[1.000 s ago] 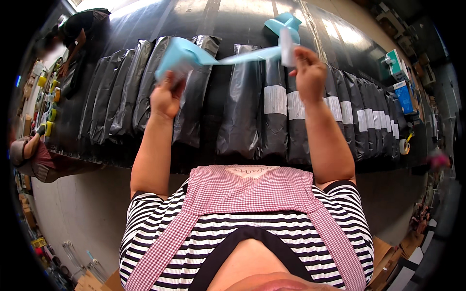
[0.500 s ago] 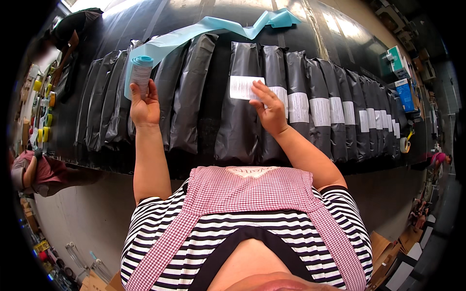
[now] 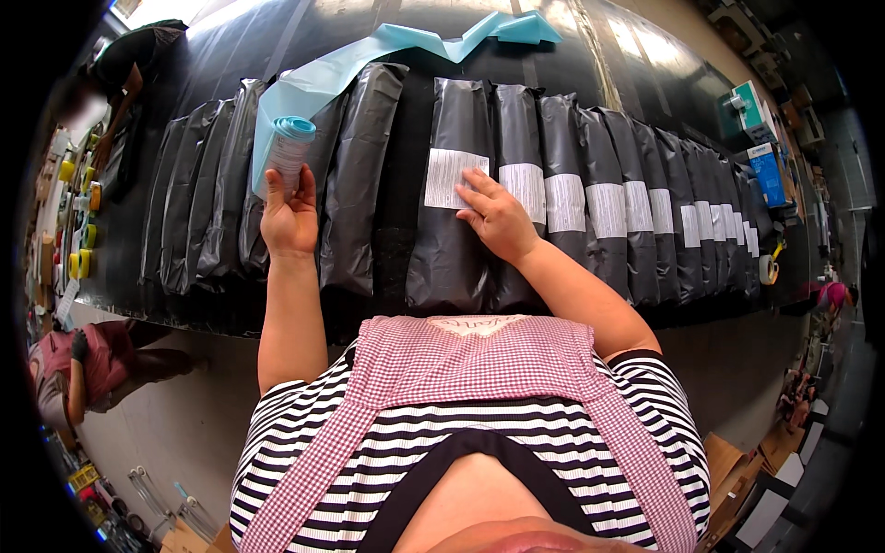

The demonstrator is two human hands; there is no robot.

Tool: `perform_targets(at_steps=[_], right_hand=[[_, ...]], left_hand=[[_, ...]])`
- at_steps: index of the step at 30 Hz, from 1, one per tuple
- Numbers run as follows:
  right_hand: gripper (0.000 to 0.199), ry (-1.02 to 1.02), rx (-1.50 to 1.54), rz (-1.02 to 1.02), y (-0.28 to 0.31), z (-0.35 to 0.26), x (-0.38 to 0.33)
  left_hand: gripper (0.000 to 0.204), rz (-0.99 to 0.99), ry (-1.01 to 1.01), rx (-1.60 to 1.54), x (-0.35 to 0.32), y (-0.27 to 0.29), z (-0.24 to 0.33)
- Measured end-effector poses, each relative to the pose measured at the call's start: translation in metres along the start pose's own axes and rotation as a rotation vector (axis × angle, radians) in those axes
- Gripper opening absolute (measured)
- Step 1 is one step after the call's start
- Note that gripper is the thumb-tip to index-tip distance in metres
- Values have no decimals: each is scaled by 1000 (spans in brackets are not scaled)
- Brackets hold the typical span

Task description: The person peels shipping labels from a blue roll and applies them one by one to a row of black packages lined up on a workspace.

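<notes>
My left hand (image 3: 291, 217) is closed round a roll of labels (image 3: 289, 152), white-printed with light blue backing. From the roll a long blue backing strip (image 3: 355, 57) trails across the table toward the far side. My right hand (image 3: 498, 214) lies with fingers spread on a white label (image 3: 454, 179) on a black plastic-wrapped package (image 3: 449, 263). To the right, several similar packages (image 3: 559, 138) stand in a row with white labels on them. Left of a gap, more black packages (image 3: 356, 175) show no labels; my left hand is in front of some of them.
The packages lie on a black table (image 3: 636, 55). At its right end are a blue box (image 3: 767, 175), a green box (image 3: 754, 111) and a tape roll (image 3: 768, 270). Yellow tape rolls (image 3: 85, 263) line the left end. Another person (image 3: 101, 364) stands at the left; another leans over the far left.
My right hand has come down onto the label, which now lies flatter and slightly lower on the package. My left hand has shifted right and a little nearer with the roll.
</notes>
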State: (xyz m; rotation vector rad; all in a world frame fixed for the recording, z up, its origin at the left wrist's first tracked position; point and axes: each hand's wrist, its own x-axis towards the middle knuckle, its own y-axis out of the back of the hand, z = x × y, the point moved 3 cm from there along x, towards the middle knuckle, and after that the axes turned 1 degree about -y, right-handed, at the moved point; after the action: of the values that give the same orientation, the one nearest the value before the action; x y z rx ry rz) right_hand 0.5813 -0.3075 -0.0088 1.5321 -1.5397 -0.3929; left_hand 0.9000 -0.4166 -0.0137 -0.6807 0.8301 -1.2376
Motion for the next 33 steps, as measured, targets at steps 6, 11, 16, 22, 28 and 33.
perform_targets(at_steps=[6,11,16,22,28,33], right_hand=[[29,-29,-189,-173,23,-36,5],[42,-71,-351,-152,-38,2,41],[56,-347,-406,-481,-44,-35,52],[56,-384,-291,-479,-37,-62,15],[35,167,-3,3,29,-112,6],[51,640,-350,139,35,-147,16]], left_hand=[[49,-15,60,48,-16,6,-5],[50,-101,116,74,-24,-12,-19],[50,-131,122,81,-41,-25,-19],[49,-91,158,126,-53,-22,-22],[42,-154,188,249,-75,-36,-23],[45,-337,421,237,-113,-55,-26]])
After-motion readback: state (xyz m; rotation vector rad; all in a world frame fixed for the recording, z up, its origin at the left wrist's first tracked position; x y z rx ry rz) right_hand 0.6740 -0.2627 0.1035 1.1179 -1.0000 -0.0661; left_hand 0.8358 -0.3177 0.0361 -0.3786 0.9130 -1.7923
